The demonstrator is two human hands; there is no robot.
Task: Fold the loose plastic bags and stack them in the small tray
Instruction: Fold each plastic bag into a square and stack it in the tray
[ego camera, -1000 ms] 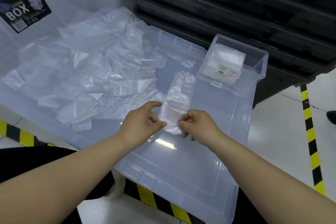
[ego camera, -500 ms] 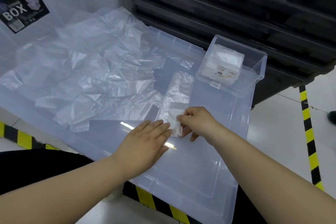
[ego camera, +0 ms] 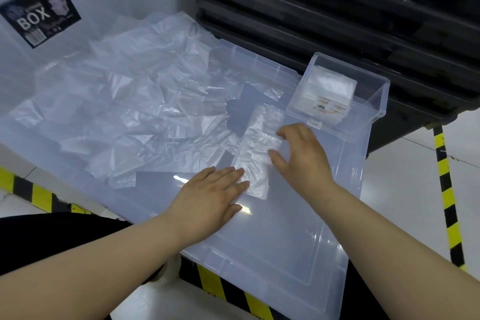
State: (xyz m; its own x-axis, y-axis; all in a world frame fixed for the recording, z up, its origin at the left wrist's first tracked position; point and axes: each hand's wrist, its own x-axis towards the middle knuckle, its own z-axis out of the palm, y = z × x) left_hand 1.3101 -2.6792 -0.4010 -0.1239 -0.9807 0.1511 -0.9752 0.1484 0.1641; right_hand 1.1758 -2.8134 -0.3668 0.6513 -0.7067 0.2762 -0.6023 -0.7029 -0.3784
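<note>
A narrow, folded clear plastic bag (ego camera: 255, 153) lies flat on the big translucent lid (ego camera: 272, 241). My left hand (ego camera: 210, 197) rests palm down, its fingertips pressing the bag's near left edge. My right hand (ego camera: 298, 156) is spread over the bag's right side, fingers apart, touching its far end. A heap of loose clear bags (ego camera: 135, 101) covers the lid's left half. The small clear tray (ego camera: 340, 96) stands at the lid's far right corner and holds a stack of folded bags (ego camera: 330, 86).
Black stacked crates (ego camera: 337, 8) rise behind the lid. At the back left stands a translucent bin with a BOX label (ego camera: 41, 13). Yellow-black floor tape (ego camera: 446, 184) runs along the right and along the near edge. A roll of tape (ego camera: 168, 273) sits under my left forearm.
Both hands let go of the pinched bag end and flattened. My left hand now presses the near edge, and my right hand has slid away along the bag toward the tray.
</note>
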